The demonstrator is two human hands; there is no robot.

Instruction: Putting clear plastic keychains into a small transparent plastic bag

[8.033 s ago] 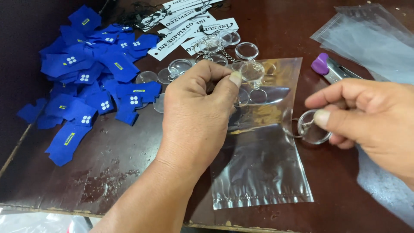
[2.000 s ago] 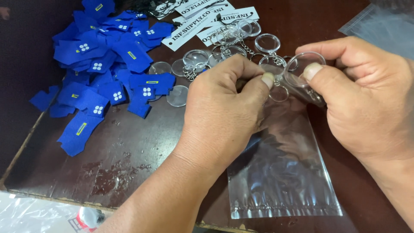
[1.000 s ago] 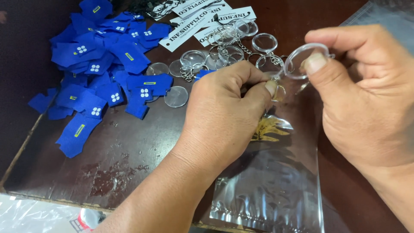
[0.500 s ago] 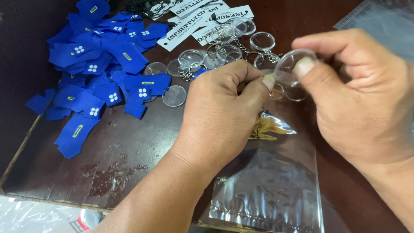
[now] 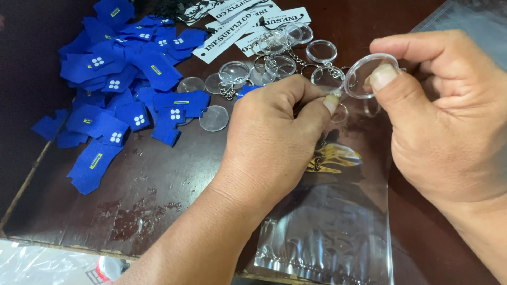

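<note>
Right hand shifted; keyring disc half-hidden.

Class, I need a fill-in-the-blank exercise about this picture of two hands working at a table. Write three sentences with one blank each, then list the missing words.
1. The right hand pinches a clear round ring made of ____ plastic.
2. The pile of cloth pieces on the table is ____ in colour.
3. Under both hands lies a clear plastic ____, and the left hand rests above it.

Missing words: clear; blue; bag
</note>
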